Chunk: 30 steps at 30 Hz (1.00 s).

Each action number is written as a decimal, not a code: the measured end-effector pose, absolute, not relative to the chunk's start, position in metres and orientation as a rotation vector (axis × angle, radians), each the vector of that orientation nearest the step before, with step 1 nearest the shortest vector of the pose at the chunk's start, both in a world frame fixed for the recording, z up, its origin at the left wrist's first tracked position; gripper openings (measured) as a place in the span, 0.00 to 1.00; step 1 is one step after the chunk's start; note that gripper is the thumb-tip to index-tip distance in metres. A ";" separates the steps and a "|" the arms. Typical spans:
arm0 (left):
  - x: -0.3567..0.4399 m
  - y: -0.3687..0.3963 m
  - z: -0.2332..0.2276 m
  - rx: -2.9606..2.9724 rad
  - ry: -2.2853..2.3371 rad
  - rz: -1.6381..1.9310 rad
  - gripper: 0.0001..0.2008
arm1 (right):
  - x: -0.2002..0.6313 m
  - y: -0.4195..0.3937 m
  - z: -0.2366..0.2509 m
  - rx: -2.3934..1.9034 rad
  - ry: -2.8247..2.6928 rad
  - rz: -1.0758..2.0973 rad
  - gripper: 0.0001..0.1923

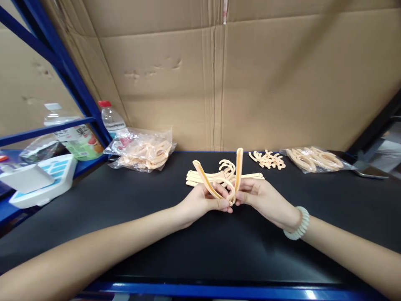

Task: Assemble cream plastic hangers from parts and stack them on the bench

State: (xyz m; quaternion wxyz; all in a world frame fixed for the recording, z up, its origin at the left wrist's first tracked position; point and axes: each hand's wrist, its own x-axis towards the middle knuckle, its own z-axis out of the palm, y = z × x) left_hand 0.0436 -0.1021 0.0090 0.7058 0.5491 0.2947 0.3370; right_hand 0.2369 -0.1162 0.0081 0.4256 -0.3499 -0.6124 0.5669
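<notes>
Both hands (left hand [200, 201], right hand [261, 196]) pinch hanger [219, 184].

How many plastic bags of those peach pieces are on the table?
2: one plastic bag at the back left by the bottle, another bag at the back right. More may be out of view.

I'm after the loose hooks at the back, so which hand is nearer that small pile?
Right. The right hand sits just in front of the loose hook pile; the left hand is farther off to its left, both gripping a hanger piece.
</notes>
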 end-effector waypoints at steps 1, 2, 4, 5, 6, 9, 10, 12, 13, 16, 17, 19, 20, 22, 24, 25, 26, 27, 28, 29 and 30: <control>0.043 -0.103 0.009 1.228 0.655 0.750 0.12 | 0.236 -0.116 0.008 -0.876 -1.551 1.414 0.11; 0.043 -0.103 0.009 1.233 0.658 0.761 0.12 | 0.236 -0.117 0.008 -0.877 -1.566 1.402 0.10; 0.044 -0.104 0.009 1.234 0.668 0.789 0.11 | 0.235 -0.117 0.007 -0.878 -1.587 1.355 0.09; 0.044 -0.104 0.009 1.233 0.672 0.802 0.11 | 0.234 -0.117 0.007 -0.881 -1.592 1.334 0.09; 0.044 -0.105 0.009 1.231 0.674 0.810 0.11 | 0.234 -0.117 0.007 -0.884 -1.598 1.322 0.09; 0.045 -0.107 0.010 1.239 0.669 0.811 0.10 | 0.233 -0.117 0.008 -0.890 -1.599 1.342 0.09; 0.045 -0.107 0.010 1.241 0.668 0.807 0.10 | 0.232 -0.118 0.008 -0.890 -1.595 1.360 0.09; 0.044 -0.108 0.010 1.233 0.675 0.811 0.10 | 0.231 -0.119 0.010 -0.882 -1.594 1.374 0.10; 0.044 -0.109 0.009 1.223 0.685 0.816 0.11 | 0.230 -0.119 0.011 -0.877 -1.600 1.364 0.09; 0.045 -0.110 0.009 1.182 0.706 0.840 0.13 | 0.229 -0.121 0.013 -0.860 -1.645 1.297 0.06; 0.045 -0.111 0.009 1.170 0.706 0.850 0.13 | 0.229 -0.121 0.013 -0.859 -1.658 1.279 0.05; 0.046 -0.112 0.009 1.157 0.698 0.868 0.13 | 0.229 -0.121 0.013 -0.856 -1.674 1.262 0.04; 0.046 -0.113 0.009 1.155 0.695 0.876 0.12 | 0.229 -0.121 0.012 -0.855 -1.679 1.258 0.03; 0.047 -0.114 0.010 1.149 0.698 0.886 0.12 | 0.230 -0.120 0.010 -0.855 -1.683 1.252 0.02; 0.047 -0.115 0.009 1.145 0.707 0.890 0.12 | 0.230 -0.120 0.007 -0.859 -1.678 1.243 0.02; 0.047 -0.115 0.009 1.142 0.716 0.892 0.12 | 0.230 -0.120 0.006 -0.860 -1.672 1.239 0.02; 0.047 -0.115 0.009 1.139 0.727 0.893 0.11 | 0.230 -0.120 0.005 -0.860 -1.663 1.235 0.03; 0.047 -0.115 0.008 1.135 0.739 0.894 0.11 | 0.229 -0.120 0.004 -0.858 -1.652 1.234 0.03; 0.047 -0.115 0.007 1.132 0.749 0.896 0.11 | 0.229 -0.121 0.003 -0.853 -1.641 1.238 0.03; 0.047 -0.115 0.007 1.128 0.757 0.900 0.11 | 0.228 -0.122 0.003 -0.845 -1.630 1.246 0.03; 0.046 -0.114 0.006 1.123 0.763 0.907 0.12 | 0.227 -0.123 0.002 -0.837 -1.620 1.257 0.03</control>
